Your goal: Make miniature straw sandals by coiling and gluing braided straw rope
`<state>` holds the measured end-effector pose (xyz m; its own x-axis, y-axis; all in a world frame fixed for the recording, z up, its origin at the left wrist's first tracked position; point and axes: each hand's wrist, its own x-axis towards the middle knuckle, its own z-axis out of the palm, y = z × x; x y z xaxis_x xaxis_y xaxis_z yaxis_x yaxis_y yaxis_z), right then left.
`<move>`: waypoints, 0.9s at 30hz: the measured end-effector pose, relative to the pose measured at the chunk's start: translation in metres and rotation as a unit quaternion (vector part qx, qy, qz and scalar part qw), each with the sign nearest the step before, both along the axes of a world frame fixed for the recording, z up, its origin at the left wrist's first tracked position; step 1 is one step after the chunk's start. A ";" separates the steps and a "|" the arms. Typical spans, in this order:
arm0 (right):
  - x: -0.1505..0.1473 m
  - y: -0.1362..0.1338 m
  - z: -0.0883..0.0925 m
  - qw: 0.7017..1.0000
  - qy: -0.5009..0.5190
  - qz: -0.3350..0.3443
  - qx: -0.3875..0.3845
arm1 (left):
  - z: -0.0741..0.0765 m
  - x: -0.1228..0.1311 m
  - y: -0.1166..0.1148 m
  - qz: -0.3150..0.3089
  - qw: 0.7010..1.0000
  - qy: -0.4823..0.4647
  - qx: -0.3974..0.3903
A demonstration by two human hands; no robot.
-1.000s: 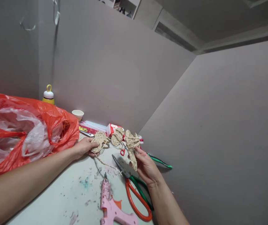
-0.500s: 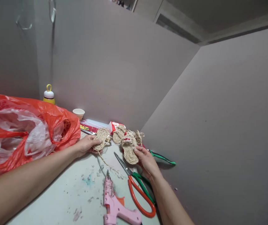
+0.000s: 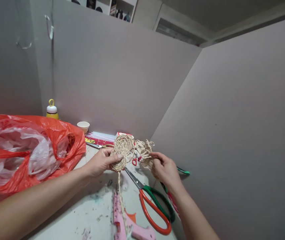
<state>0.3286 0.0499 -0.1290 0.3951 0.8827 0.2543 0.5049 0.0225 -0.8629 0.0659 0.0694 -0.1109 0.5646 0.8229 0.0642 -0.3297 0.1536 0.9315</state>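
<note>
My left hand [image 3: 100,163] pinches a small oval sole of coiled jute rope [image 3: 122,150] and holds it above the table; a loose rope tail [image 3: 121,196] hangs from it down over the glue gun. My right hand [image 3: 164,168] is closed round a small woven rope sandal [image 3: 144,152] with red beads, held close beside the sole. The two pieces almost touch in the air between my hands.
A pink glue gun [image 3: 130,226] and large scissors with red and green handles [image 3: 154,206] lie on the stained white table [image 3: 92,213]. An orange plastic bag [image 3: 25,150] fills the left. A paper cup [image 3: 83,126], a yellow bottle [image 3: 52,110] and flat packets [image 3: 100,137] stand by the grey partition walls.
My left hand lifted the rope sole off the table and brought it rightward. My right hand raised the sandal towards it. The rope tail now dangles.
</note>
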 end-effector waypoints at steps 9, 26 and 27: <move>-0.027 -0.026 0.041 0.992 0.085 0.055 0.078 | 0.012 0.008 -0.025 0.020 0.998 -0.015 0.051; -0.102 -0.063 0.053 0.943 0.202 0.254 0.075 | 0.035 -0.001 -0.037 0.038 0.991 -0.034 0.127; -0.100 -0.063 0.053 0.941 0.203 0.259 0.074 | 0.040 -0.004 -0.036 0.039 0.990 -0.033 0.135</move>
<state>0.2281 -0.0134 -0.0761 0.0126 0.9503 0.3112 0.0214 0.3109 -0.9502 0.0622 0.0338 -0.0714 0.4875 0.8114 0.3226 -0.3929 -0.1261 0.9109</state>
